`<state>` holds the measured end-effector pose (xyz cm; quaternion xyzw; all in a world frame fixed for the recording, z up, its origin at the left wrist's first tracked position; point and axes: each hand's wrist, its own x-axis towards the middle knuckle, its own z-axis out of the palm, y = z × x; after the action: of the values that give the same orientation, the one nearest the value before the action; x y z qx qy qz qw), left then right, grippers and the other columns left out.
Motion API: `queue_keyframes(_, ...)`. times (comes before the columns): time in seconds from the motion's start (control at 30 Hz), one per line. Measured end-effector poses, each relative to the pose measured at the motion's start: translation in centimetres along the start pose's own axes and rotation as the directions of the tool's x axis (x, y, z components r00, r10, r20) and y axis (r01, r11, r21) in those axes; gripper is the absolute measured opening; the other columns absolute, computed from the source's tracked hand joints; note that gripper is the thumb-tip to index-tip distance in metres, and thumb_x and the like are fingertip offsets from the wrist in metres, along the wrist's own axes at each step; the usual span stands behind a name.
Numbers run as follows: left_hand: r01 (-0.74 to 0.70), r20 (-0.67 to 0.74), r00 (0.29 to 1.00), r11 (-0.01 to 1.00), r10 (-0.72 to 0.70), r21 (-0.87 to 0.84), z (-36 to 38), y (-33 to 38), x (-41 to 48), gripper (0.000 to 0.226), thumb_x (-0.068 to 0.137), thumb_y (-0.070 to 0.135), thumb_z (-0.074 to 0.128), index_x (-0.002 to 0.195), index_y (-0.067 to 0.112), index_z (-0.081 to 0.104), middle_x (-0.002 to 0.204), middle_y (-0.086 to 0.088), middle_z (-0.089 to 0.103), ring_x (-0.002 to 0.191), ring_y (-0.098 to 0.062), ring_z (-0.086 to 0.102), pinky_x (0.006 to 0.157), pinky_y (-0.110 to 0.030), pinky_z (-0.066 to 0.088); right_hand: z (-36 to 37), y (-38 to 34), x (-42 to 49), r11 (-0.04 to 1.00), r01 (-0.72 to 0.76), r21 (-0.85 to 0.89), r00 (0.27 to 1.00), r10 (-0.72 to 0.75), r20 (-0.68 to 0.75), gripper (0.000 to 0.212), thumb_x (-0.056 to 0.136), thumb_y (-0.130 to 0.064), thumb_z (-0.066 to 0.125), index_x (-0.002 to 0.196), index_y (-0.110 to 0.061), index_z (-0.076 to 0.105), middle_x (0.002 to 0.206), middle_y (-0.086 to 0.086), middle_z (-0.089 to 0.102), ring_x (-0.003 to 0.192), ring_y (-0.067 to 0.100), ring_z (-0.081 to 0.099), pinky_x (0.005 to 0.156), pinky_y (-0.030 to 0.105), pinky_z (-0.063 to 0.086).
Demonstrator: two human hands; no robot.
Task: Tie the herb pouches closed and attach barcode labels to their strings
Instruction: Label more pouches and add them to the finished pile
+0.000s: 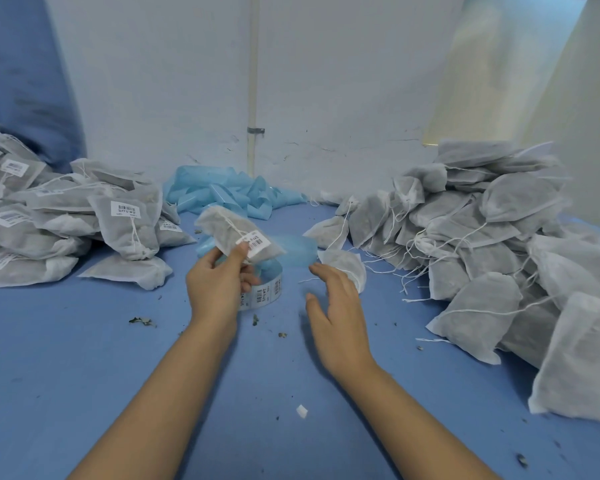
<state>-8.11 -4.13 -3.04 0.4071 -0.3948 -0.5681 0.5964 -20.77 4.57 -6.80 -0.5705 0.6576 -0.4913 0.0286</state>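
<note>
My left hand holds a grey herb pouch up above the table, thumb pressed beside the white barcode label stuck on its string. Under that hand lies the roll of barcode labels on blue backing. My right hand hovers just above the table with relaxed fingers and holds nothing. Its fingertips are close to a loose pouch lying at the foot of the right pile.
A heap of labelled pouches fills the left side. A larger heap of unlabelled pouches with loose strings fills the right. Crumpled blue backing strips lie by the wall. Herb crumbs dot the blue table.
</note>
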Motion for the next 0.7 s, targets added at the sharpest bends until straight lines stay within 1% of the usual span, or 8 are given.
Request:
queue_keyframes(0.1, 0.019, 0.062, 0.998, 0.999, -0.022, 0.046, -0.5, 1.4, 0.7, 0.01, 0.088, 0.017, 0.066, 0.079, 0.013, 0.064, 0.053, 0.001, 0.06, 0.039, -0.004, 0.052, 0.04, -0.014, 0.041, 0.0, 0.3, 0.2, 0.992, -0.11, 0.067, 0.993, 0.113, -0.034, 0.04, 0.092, -0.006, 0.049, 0.13, -0.017, 0.05, 0.129, -0.011, 0.048, 0.124, 0.006, 0.041, 0.104, 0.024, 0.034)
queue_keyframes(0.27, 0.173, 0.067, 0.98, 0.971, -0.186, 0.167, -0.3, 1.8, 0.5, 0.017, 0.087, 0.014, 0.059, 0.07, 0.011, 0.055, 0.054, -0.001, 0.048, 0.033, -0.007, 0.041, 0.035, -0.017, 0.031, -0.2, 0.4, 0.4, 0.962, -0.235, 0.136, 0.968, 0.245, -0.06, 0.039, 0.089, -0.003, 0.048, 0.126, -0.016, 0.052, 0.121, -0.01, 0.047, 0.11, 0.005, 0.047, 0.083, 0.014, 0.032)
queue_keyframes(0.37, 0.225, 0.089, 0.969, 0.972, -0.231, 0.068, -0.2, 2.4, 0.5, 0.013, 0.088, 0.01, 0.054, 0.075, 0.01, 0.053, 0.05, 0.001, 0.044, 0.032, -0.008, 0.039, 0.033, -0.016, 0.029, -0.2, 0.6, 0.6, 0.952, -0.265, 0.152, 0.959, 0.277, -0.063, 0.039, 0.089, -0.003, 0.049, 0.125, -0.016, 0.053, 0.116, -0.012, 0.046, 0.107, 0.006, 0.047, 0.078, 0.012, 0.03)
queue_keyframes(0.43, 0.128, 0.207, 0.973, 0.987, -0.106, -0.099, -0.2, 3.0, 0.3, 0.019, 0.092, 0.008, 0.056, 0.111, 0.009, 0.056, 0.083, -0.006, 0.065, 0.057, -0.005, 0.062, 0.051, -0.016, 0.049, -0.2, 0.7, 0.6, 0.95, -0.27, 0.158, 0.957, 0.282, -0.061, 0.039, 0.089, -0.003, 0.049, 0.125, -0.015, 0.053, 0.117, -0.012, 0.046, 0.107, 0.005, 0.047, 0.078, 0.012, 0.031)
queue_keyframes(0.47, 0.066, 0.265, 0.964, 0.976, -0.009, -0.207, -0.4, 3.1, 0.6, 0.051, 0.092, 0.007, 0.058, 0.139, 0.014, 0.038, 0.121, -0.007, 0.06, 0.088, -0.005, 0.067, 0.073, -0.021, 0.055, -0.2, 0.7, 0.6, 0.95, -0.27, 0.159, 0.958, 0.282, -0.059, 0.039, 0.089, -0.002, 0.049, 0.126, -0.015, 0.053, 0.117, -0.012, 0.046, 0.107, 0.005, 0.047, 0.079, 0.012, 0.031)
queue_keyframes(0.5, 0.03, 0.305, 0.95, 0.95, 0.07, -0.31, -0.7, 3.2, 0.8, 0.08, 0.091, 0.005, 0.059, 0.151, 0.025, 0.01, 0.15, -0.002, 0.035, 0.115, -0.008, 0.058, 0.091, -0.03, 0.053, -0.2, 0.7, 0.6, 0.95, -0.269, 0.158, 0.958, 0.281, -0.058, 0.039, 0.089, -0.002, 0.049, 0.126, -0.015, 0.053, 0.117, -0.012, 0.046, 0.107, 0.005, 0.047, 0.078, 0.012, 0.031)
queue_keyframes(0.57, -0.007, 0.359, 0.92, 0.921, 0.159, -0.389, -1.0, 3.4, 0.9, 0.104, 0.089, -0.003, 0.057, 0.145, 0.044, -0.017, 0.16, 0.008, -0.003, 0.135, -0.012, 0.04, 0.1, -0.037, 0.047, -0.2, 0.8, 0.6, 0.951, -0.269, 0.15, 0.958, 0.281, -0.065, 0.039, 0.089, -0.003, 0.049, 0.126, -0.014, 0.053, 0.118, -0.01, 0.046, 0.108, 0.006, 0.047, 0.08, 0.013, 0.031)
queue_keyframes(0.7, -0.058, 0.365, 0.917, 0.96, 0.16, -0.275, -0.9, 2.7, 0.4, 0.097, 0.09, -0.005, 0.055, 0.148, 0.045, -0.004, 0.159, 0.013, 0.008, 0.122, -0.009, 0.053, 0.097, -0.035, 0.049, -0.1, 1.1, 0.8, 0.969, -0.246, -0.004, 0.963, 0.244, -0.118, 0.038, 0.087, -0.005, 0.051, 0.122, -0.017, 0.057, 0.126, -0.007, 0.044, 0.126, 0.014, 0.034, 0.083, 0.014, 0.026)
